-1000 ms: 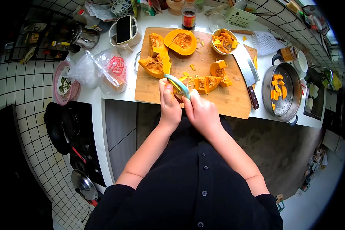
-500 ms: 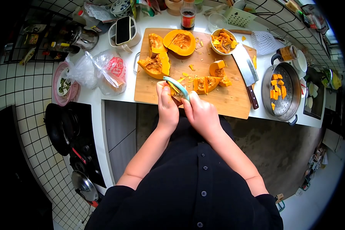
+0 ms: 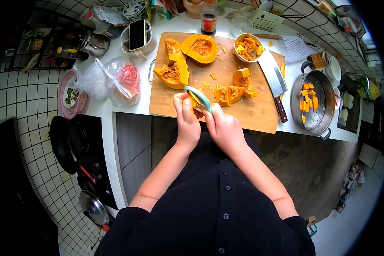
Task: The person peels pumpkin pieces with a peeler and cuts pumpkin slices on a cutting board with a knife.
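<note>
My left hand [image 3: 187, 121] is closed round a small piece of pumpkin [image 3: 193, 103], mostly hidden by the fingers. A light-blue peeler [image 3: 201, 96] lies across that piece, its end gripped in my right hand [image 3: 224, 126]. Both hands are over the front edge of a wooden cutting board [image 3: 166, 102]. Behind them on the board are a pumpkin half [image 3: 200, 48], two large wedges [image 3: 173, 73] at the left and smaller chunks [image 3: 230, 94] at the right. Scraps and seeds are scattered between them.
A knife [image 3: 275, 83] rests along the board's right side, near a bowl of pumpkin scraps [image 3: 248, 47]. Farther right, a steamer pot [image 3: 301, 102] holds pumpkin cubes. Plastic bags [image 3: 123, 81] and a container with a phone [image 3: 137, 36] are at the left, above a stove [image 3: 96, 149].
The peeler and both hands have shifted only slightly over the pumpkin piece. More orange flesh of the piece shows between the left fingers.
</note>
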`<state>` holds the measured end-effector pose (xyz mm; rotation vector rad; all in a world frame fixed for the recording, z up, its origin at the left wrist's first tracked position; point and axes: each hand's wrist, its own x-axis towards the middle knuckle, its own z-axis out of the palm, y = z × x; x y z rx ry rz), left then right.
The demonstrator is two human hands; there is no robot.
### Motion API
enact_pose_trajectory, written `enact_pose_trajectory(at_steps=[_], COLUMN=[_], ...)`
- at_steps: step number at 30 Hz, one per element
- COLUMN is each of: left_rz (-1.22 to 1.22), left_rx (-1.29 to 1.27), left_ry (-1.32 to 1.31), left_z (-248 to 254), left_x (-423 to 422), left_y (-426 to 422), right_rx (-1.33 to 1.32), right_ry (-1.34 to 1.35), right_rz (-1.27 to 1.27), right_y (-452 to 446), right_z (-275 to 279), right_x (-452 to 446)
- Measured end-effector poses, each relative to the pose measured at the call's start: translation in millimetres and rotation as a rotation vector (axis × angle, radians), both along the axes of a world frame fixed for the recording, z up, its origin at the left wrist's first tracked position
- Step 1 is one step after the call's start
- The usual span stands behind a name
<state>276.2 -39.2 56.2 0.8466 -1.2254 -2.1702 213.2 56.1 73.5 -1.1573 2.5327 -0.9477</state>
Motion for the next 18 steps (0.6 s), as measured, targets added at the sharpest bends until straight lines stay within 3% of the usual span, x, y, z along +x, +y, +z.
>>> enact_pose_trajectory(at_steps=[7, 13, 18], left_rz=[0.059, -0.01, -0.057], left_rx=[-0.026, 0.184, -0.061], left_ry=[0.012, 0.099, -0.054], left_z=[-4, 9, 6], left_x=[-3, -2, 1], left_y=[3, -8, -9], right_rx=[0.007, 0.011, 0.014], right_ry=[-0.012, 0.0, 0.04], right_rz=[0.001, 0.044, 0.022], right_y=[-2, -1, 0], right_z=[1, 8, 2], right_x=[-2, -6, -8])
